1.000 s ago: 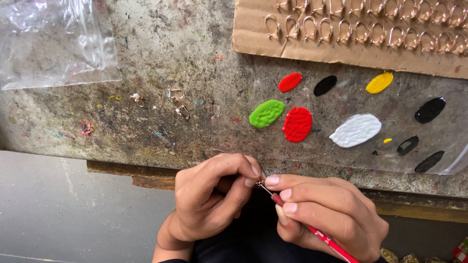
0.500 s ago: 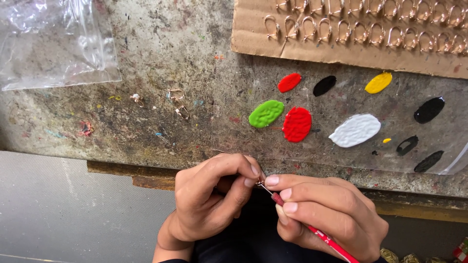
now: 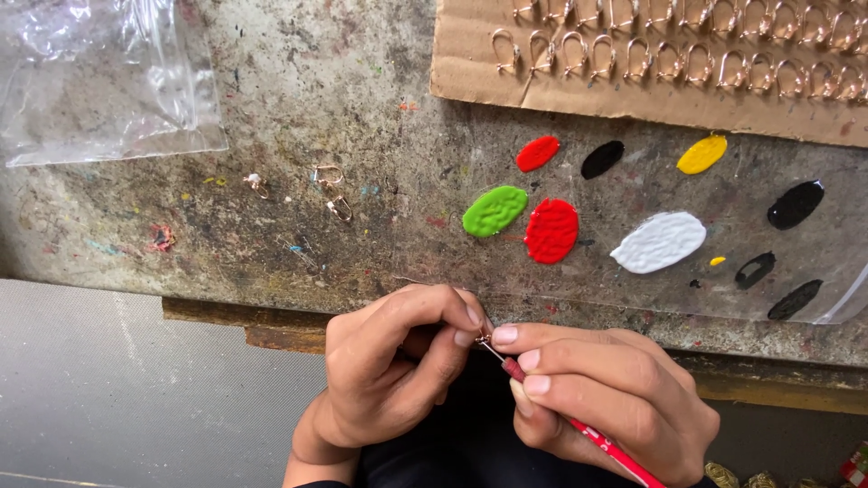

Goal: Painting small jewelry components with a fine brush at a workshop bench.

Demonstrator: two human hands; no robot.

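My left hand (image 3: 398,361) pinches a tiny metal piece (image 3: 484,342) between thumb and fingertips, just below the worktable's front edge. My right hand (image 3: 606,398) grips a thin red-handled brush (image 3: 597,438) like a pen, its tip touching that piece. On the table above lie blobs of paint: green (image 3: 495,211), red (image 3: 551,230), a smaller red (image 3: 537,153), white (image 3: 658,241), yellow (image 3: 702,154) and several black ones (image 3: 796,204).
A cardboard sheet (image 3: 561,86) at the top right carries rows of gold hooks (image 3: 633,54). Loose gold hooks (image 3: 330,190) lie on the stained worktable (image 3: 298,108). A clear plastic bag (image 3: 99,81) rests at the top left. Grey floor (image 3: 108,389) shows below left.
Both hands stay together at the table edge; the fingers shift only slightly around the small piece and brush tip.
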